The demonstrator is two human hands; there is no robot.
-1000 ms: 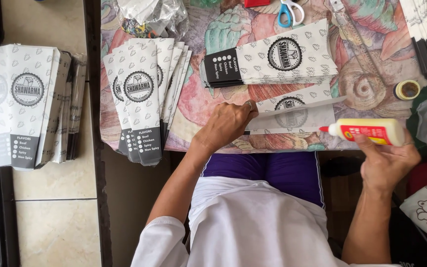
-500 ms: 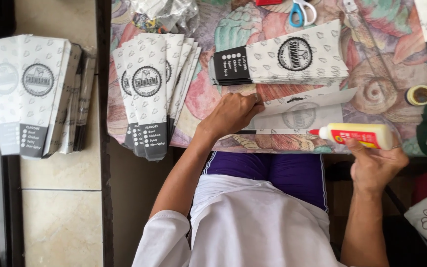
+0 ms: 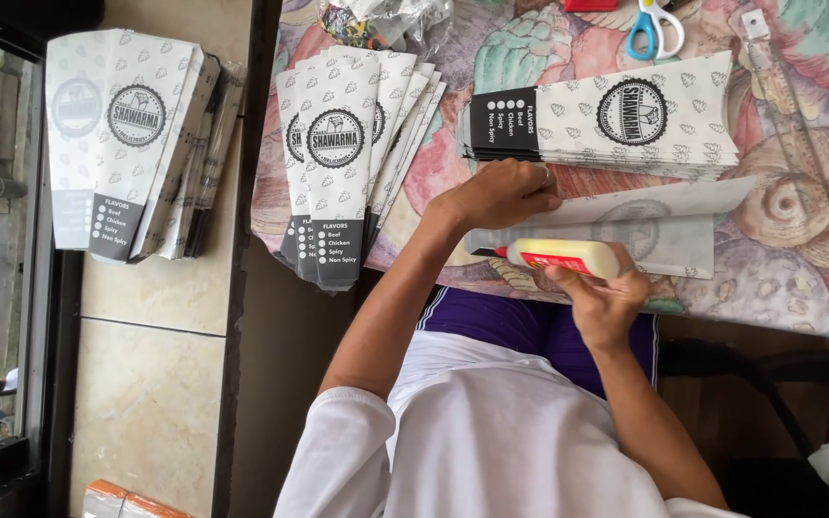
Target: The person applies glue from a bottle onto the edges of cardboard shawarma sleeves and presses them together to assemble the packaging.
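The left hand (image 3: 496,195) lies flat, fingers curled down, pressing a thin, translucent paper sleeve (image 3: 626,233) onto the glossy patterned tablecloth (image 3: 789,278). The right hand (image 3: 604,295) is wrapped around a smooth cream glue bottle (image 3: 558,257) with a red label, nozzle pointing toward the left hand. Just beyond the left hand lies a stack of printed paper sleeves (image 3: 616,120); another fanned stack (image 3: 347,163) rests to its left. Blue-handled scissors (image 3: 656,21) lie farther off.

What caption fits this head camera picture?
Left hand presses a flat paper sleeve while right hand holds a glue bottle to it.
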